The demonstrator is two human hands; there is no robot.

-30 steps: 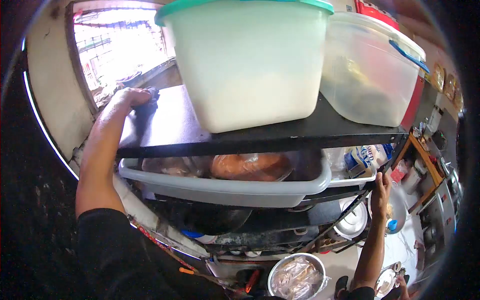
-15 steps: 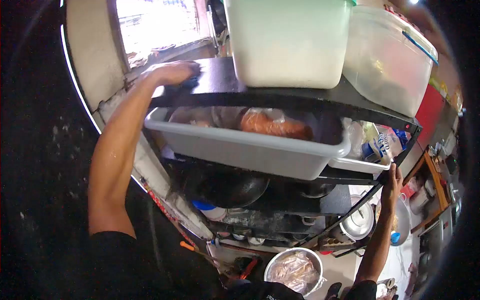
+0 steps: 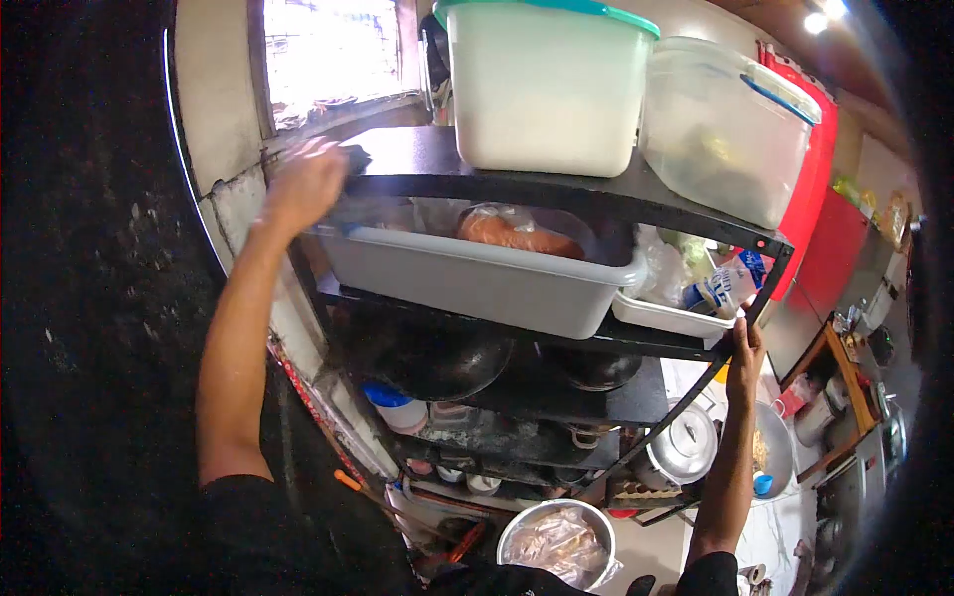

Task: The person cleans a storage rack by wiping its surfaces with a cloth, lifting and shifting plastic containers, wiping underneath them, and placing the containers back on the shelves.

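Observation:
My left hand (image 3: pixel 306 187), smeared by motion, is closed on a dark cloth (image 3: pixel 356 159) at the left end of the black top shelf (image 3: pixel 402 151). My right hand (image 3: pixel 745 356) wraps round the black shelf post (image 3: pixel 763 298) at the right front corner. A tall tub of white contents with a green lid (image 3: pixel 547 94) stands on the top shelf, beside a clear lidded bin (image 3: pixel 730 134). One level down sits a long grey tub (image 3: pixel 477 283) holding a bagged orange-brown item (image 3: pixel 517 234). A white tray (image 3: pixel 676 316) with bagged goods is near my right hand.
Dark woks (image 3: pixel 427 358) and a blue-lidded container (image 3: pixel 396 407) occupy lower shelves. On the floor below is a basin (image 3: pixel 561 505) covered with plastic film. A lidded pot (image 3: pixel 684 444) stands to the right. A bright window (image 3: pixel 333 55) is behind the shelf's left end.
My left hand has moved with the cloth from the top surface toward the shelf's left front edge. My right hand stays on the post. The whole view has shifted slightly.

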